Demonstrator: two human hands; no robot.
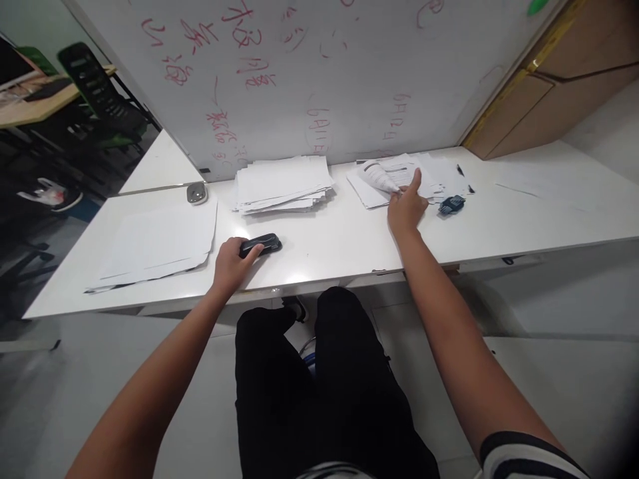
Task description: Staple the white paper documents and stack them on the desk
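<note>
My left hand (232,266) is closed round the near end of a black stapler (264,245), which rests on the white desk near its front edge. To the right, my right hand (407,207) has its fingers bent round the near edge of a printed sheet (378,177), with the thumb raised. That sheet is curled up from a stack of printed papers (363,193). Some fingertips are hidden behind the hand. A small dark blue object (451,205) lies just right of this hand; I cannot make out its kind.
A thick pile of white paper (282,181) stands at mid-desk. Flat sheets (160,233) and a small grey-white square device (196,193) lie at the left. A whiteboard (359,80) rises behind the desk (329,249); a cardboard box (519,113) stands at right.
</note>
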